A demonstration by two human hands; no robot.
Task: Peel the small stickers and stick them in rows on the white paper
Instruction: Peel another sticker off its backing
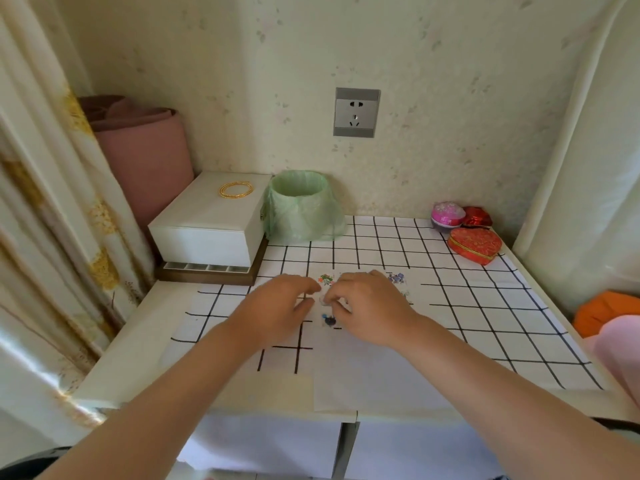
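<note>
A sheet of white paper (374,368) lies on the checked tablecloth (467,306), reaching to the table's front edge. On its far part sit small stickers: a green and red one (326,279), a purple one (397,278) and a dark blue one (329,320). My left hand (277,306) and my right hand (370,306) meet over the paper, fingertips close together around a small pale sticker piece (325,298). The fingers hide how it is held.
A white box (207,226) with gold bangles (236,189) stands at the back left, a green-lined bin (301,206) beside it. Red and pink fabric boxes (474,244) sit at the back right. A pink roll (145,150) leans in the left corner.
</note>
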